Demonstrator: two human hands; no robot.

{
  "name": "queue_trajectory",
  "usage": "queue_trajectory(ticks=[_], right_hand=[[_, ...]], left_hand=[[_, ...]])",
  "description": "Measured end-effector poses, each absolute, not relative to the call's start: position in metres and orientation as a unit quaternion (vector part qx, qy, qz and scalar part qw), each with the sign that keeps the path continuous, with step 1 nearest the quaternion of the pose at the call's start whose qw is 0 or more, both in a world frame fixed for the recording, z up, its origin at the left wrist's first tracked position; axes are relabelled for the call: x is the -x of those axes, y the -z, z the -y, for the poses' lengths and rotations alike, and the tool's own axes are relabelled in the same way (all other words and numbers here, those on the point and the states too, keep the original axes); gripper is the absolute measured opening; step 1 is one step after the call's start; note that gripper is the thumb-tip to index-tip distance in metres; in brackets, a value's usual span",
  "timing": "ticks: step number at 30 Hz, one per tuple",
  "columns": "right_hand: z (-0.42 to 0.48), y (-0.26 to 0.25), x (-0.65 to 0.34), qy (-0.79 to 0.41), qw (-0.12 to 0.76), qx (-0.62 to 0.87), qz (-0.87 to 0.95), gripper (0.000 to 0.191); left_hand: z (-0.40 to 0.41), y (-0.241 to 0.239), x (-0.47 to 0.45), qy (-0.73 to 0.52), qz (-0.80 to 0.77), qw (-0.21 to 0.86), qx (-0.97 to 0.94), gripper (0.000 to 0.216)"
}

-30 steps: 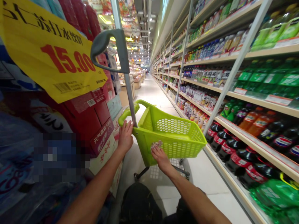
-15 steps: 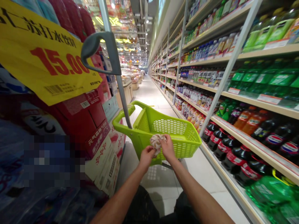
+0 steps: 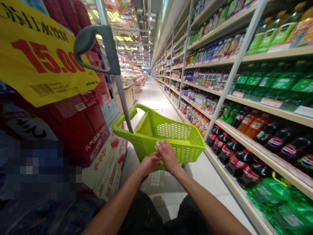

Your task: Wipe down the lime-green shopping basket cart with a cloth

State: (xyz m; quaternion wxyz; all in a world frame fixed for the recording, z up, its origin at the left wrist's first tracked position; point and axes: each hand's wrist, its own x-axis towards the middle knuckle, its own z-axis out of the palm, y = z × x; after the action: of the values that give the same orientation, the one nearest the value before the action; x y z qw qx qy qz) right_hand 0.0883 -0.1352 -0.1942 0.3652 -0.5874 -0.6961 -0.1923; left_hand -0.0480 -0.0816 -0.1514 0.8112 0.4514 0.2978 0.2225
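Observation:
A lime green shopping basket [image 3: 181,143] on a wheeled frame stands in the aisle in front of me. Its grey pull handle [image 3: 94,45] rises on a metal pole at the upper left. My left hand [image 3: 148,163] and my right hand [image 3: 167,156] meet at the basket's near rim. Both are closed around a small crumpled white cloth [image 3: 157,144], which is mostly hidden between the fingers.
Drink shelves [image 3: 256,101] with cola, orange and green bottles run along the right. Stacked red cartons [image 3: 90,130] under a yellow 15.00 price sign [image 3: 41,62] crowd the left. The tiled aisle floor [image 3: 156,94] stretches ahead.
My left hand left the basket's corner and joined the right hand on the cloth. Both hands have since closed tighter over it, and the view has shifted left.

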Motion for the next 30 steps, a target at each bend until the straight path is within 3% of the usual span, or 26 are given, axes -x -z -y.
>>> queue_trajectory(ticks=[4,10,12,15,19,22,26,30], right_hand=[[0.136,0.193,-0.092,0.163,0.364,0.567,0.721,0.061],[0.139,0.188,-0.111,0.22,0.369,0.59,0.684,0.045],[0.135,0.186,-0.12,0.258,0.363,0.627,0.639,0.046],[0.138,0.208,-0.129,0.284,0.343,0.661,0.604,0.047],[0.164,0.266,-0.131,0.29,0.29,0.645,0.644,0.041],[0.179,0.274,-0.135,0.289,0.287,0.655,0.636,0.042],[0.171,0.239,-0.152,0.311,0.316,0.693,0.569,0.046],[0.178,0.251,-0.166,0.302,0.267,0.701,0.588,0.046]], left_hand=[[0.078,0.148,0.042,-0.238,-0.283,0.803,-0.467,0.024],[0.081,0.143,0.023,-0.253,-0.299,0.71,-0.585,0.033],[0.078,0.14,0.016,-0.316,-0.321,0.623,-0.64,0.035],[0.072,0.145,0.012,-0.394,-0.317,0.399,-0.765,0.04],[0.073,0.169,0.023,-0.307,-0.297,0.195,-0.883,0.047],[0.08,0.181,0.027,-0.23,-0.289,0.104,-0.923,0.049],[0.091,0.176,0.013,-0.202,-0.255,0.029,-0.945,0.054],[0.096,0.173,-0.005,-0.177,-0.22,-0.008,-0.959,0.055]])
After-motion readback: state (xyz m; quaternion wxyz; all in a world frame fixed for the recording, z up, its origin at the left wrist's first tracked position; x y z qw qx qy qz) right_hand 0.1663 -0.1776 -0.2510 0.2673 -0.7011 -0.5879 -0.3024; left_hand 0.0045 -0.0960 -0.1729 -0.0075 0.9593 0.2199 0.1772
